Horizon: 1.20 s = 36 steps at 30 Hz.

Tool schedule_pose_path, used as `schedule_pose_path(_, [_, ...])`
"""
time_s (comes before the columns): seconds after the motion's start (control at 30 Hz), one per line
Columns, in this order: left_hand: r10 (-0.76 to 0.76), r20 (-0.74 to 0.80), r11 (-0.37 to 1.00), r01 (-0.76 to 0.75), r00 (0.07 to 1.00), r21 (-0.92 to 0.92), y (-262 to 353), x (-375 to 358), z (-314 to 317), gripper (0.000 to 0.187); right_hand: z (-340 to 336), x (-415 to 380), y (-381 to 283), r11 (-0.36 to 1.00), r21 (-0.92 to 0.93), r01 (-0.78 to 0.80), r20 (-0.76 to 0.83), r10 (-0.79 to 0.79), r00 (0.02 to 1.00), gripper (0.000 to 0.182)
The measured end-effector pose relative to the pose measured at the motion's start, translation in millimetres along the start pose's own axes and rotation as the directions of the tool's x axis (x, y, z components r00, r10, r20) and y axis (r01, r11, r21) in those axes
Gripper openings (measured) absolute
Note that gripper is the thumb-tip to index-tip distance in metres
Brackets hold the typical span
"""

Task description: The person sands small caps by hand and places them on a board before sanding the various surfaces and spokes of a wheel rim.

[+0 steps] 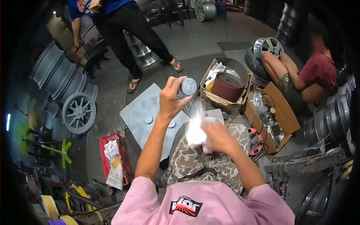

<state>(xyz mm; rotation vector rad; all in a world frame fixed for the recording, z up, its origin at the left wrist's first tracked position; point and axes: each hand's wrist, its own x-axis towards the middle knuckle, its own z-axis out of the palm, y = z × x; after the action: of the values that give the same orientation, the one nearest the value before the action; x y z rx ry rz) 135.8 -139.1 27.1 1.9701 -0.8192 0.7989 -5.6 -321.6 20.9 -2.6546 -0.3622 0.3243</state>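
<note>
Raised over my lap, my left hand (173,98) pinches a round grey wheel centre cap (189,86) between thumb and fingers, its embossed emblem facing up. My right hand (218,137) is smeared by motion, closed at a white cloth or paper wad (195,129), also blurred. The wad hangs just below the cap, over my camouflage-patterned shorts (195,161). On the floor ahead, a grey-sprayed sheet (140,105) carries two more grey caps, one on the left (149,119) and one nearer my forearm (172,123).
A carton (225,105) with a brown abrasive roll stands ahead right, beside another carton (287,123) of tools. At left are a red toolbox (127,157) and stacked wheel rims (62,71). One person (127,33) stands ahead; another (315,71) sits at right.
</note>
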Motion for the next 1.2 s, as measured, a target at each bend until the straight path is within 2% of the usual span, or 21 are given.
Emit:
schedule_pose_path(0.03, [-0.043,-0.014,0.999,0.042,0.999,-0.019,2,5,-6,0.057,34,-15,18,0.949,0.008,0.315,-0.33,-0.295,0.897,0.043])
schedule_pose_path(0.1, [-0.094,-0.075,0.989,0.102,0.993,0.105,-26,-8,-29,0.055,13,-25,32,0.856,0.467,0.223,-0.43,0.0,0.903,0.049])
schedule_pose_path(0.13, [-0.167,-0.109,0.967,0.184,0.98,0.178,-46,-22,-37,0.051,-12,-38,47,0.932,0.361,0.043,-0.44,0.129,0.889,0.049])
schedule_pose_path(0.17, [-0.228,-0.148,0.934,0.259,0.962,0.248,-64,-38,-45,0.047,-32,-48,53,0.859,0.51,0.046,-0.516,0.262,0.815,0.044])
schedule_pose_path(0.2, [-0.254,-0.147,0.922,0.286,0.956,0.26,-86,-62,-55,0.047,-36,-49,66,0.816,0.578,0.021,-0.619,0.421,0.663,0.036])
schedule_pose_path(0.27, [-0.461,-0.119,0.79,0.468,0.879,0.395,-133,-113,-72,0.048,-42,-48,98,0.776,0.622,0.104,-0.705,0.497,0.506,0.031])
schedule_pose_path(0.3, [-0.477,-0.133,0.776,0.487,0.869,0.401,-145,-136,-76,0.048,-45,-44,97,0.77,0.628,0.114,-0.729,0.53,0.432,0.032])
schedule_pose_path(0.37, [-0.612,-0.131,0.706,0.614,0.78,0.353,-156,-185,-80,0.051,-33,-37,100,0.771,0.635,0.049,-0.709,0.556,0.434,0.046])
schedule_pose_path(0.4, [-0.677,-0.106,0.653,0.662,0.728,0.368,-161,-207,-78,0.056,-23,-32,108,0.821,0.564,-0.086,-0.68,0.521,0.516,0.056])
schedule_pose_path(0.43, [-0.69,-0.113,0.638,0.674,0.715,0.373,-167,-227,-74,0.056,-10,-27,114,0.858,0.469,-0.21,-0.636,0.494,0.593,0.066])
schedule_pose_path(0.47, [-0.721,-0.084,0.597,0.678,0.688,0.428,-173,-244,-69,0.056,4,-25,117,0.878,0.205,-0.432,-0.584,0.464,0.666,0.083])
schedule_pose_path(0.5, [-0.751,-0.057,0.557,0.678,0.658,0.48,-180,-260,-64,0.057,22,-19,123,0.932,-0.003,-0.362,-0.653,0.272,0.707,0.081])
schedule_pose_path(0.6, [-0.825,0.041,0.496,0.687,0.564,0.532,-190,-282,-59,0.068,17,-16,100,0.912,-0.005,-0.41,-0.696,0.291,0.657,0.074])
schedule_pose_path(0.63, [-0.846,0.082,0.48,0.686,0.526,0.546,-188,-277,-59,0.074,15,-17,100,0.914,0.063,-0.402,-0.709,0.324,0.626,0.068])
schedule_pose_path(0.67, [-0.847,0.08,0.48,0.69,0.526,0.542,-190,-270,-58,0.074,14,-17,100,0.912,0.132,-0.389,-0.72,0.358,0.595,0.062])
schedule_pose_path(0.77, [-0.855,-0.012,0.427,0.717,0.518,0.551,-214,-255,-58,0.082,15,-21,103,0.911,0.127,-0.391,-0.693,0.364,0.622,0.054])
schedule_pose_path(0.83, [-0.877,-0.079,0.365,0.766,0.473,0.529,-245,-255,-54,0.083,19,-22,109,0.923,0.1,-0.371,-0.717,0.325,0.616,0.05])
schedule_pose_path(0.87, [-0.895,-0.048,0.353,0.769,0.444,0.532,-253,-252,-54,0.081,20,-23,111,0.923,0.104,-0.372,-0.713,0.329,0.619,0.049])
schedule_pose_path(1.0, [-0.901,0.04,0.378,0.738,0.431,0.558,-265,-242,-45,0.08,22,-25,112,0.918,0.117,-0.378,-0.719,0.341,0.605,0.048])
schedule_pose_path(1.07, [-0.873,0.135,0.46,0.702,0.468,0.543,-255,-236,-43,0.078,24,-23,115,0.921,0.106,-0.375,-0.72,0.332,0.609,0.048])
schedule_pose_path(1.2, [-0.909,-0.038,0.326,0.765,0.415,0.556,-220,-232,-57,0.077,23,-23,116,0.923,0.095,-0.373,-0.708,0.326,0.626,0.048])
